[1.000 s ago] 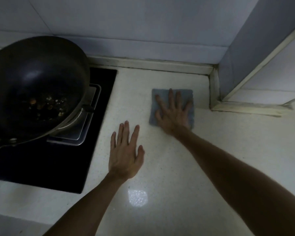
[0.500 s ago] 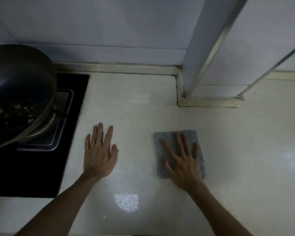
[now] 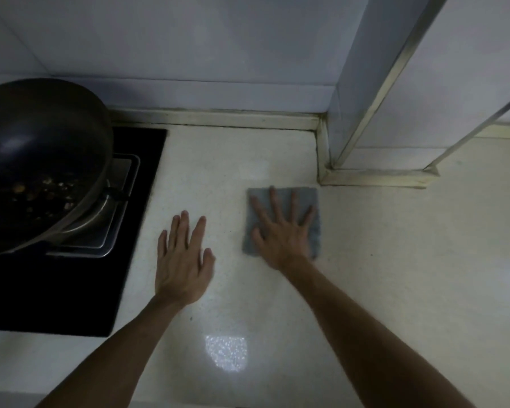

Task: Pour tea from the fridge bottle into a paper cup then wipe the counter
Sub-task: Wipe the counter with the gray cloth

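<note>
Left hand (image 3: pixel 183 260) lies flat on the pale counter (image 3: pixel 395 275), fingers extended and slightly apart, holding nothing. Beyond it, right hand (image 3: pixel 283 228) presses flat on the grey cloth (image 3: pixel 314 231), fingers splayed. Farther left, a dark wok (image 3: pixel 39 160) sits on the black hob (image 3: pixel 56 290).

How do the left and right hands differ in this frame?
The right hand presses flat on the grey cloth, fingers spread; the left hand rests on bare counter with fingers closer together. The left sits nearer the stove, the right nearer the wall corner. Both are palm-down and open.
</note>
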`<state>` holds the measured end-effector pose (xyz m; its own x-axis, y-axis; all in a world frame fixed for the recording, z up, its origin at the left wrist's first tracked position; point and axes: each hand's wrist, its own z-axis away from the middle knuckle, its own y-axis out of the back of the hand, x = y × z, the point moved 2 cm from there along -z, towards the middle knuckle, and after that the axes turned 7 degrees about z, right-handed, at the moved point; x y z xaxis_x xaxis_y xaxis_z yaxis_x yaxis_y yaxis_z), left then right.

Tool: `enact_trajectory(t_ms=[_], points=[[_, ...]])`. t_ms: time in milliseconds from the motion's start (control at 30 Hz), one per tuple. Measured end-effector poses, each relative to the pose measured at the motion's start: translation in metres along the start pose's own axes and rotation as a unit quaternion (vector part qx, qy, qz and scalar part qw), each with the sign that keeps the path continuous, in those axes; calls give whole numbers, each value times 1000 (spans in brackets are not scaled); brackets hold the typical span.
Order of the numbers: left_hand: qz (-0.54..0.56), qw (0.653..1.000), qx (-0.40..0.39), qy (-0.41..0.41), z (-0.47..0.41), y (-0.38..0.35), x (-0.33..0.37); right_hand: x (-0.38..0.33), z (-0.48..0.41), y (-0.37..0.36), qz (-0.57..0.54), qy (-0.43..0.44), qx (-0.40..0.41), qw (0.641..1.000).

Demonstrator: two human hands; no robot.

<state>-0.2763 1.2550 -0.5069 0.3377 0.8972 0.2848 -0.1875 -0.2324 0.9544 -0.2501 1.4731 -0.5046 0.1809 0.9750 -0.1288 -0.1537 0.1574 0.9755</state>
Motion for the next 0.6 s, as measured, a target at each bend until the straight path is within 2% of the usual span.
enact_trajectory(t_ms=[167, 300, 400, 467, 533, 600], points=[[-10, 1000, 6, -17, 0, -3, -4, -59, 46, -18, 25, 72, 4, 997], [-13, 1000, 8, -20, -1, -4, -6, -27, 105, -23, 17, 84, 13, 996], [-15, 1000, 9, -19, 0, -3, -5, 36, 144, -20, 15, 12, 9, 1000], [-12, 1000, 10, -15, 0, -2, -3, 89, 157, -12, 17, -80, -4, 997], [-9, 1000, 11, -10, 0, -3, -3, 131, 154, -4, 7, -175, -23, 984], [-5, 1000, 11, -5, 0, -2, -1, 148, 135, 1, -5, -222, -30, 975]])
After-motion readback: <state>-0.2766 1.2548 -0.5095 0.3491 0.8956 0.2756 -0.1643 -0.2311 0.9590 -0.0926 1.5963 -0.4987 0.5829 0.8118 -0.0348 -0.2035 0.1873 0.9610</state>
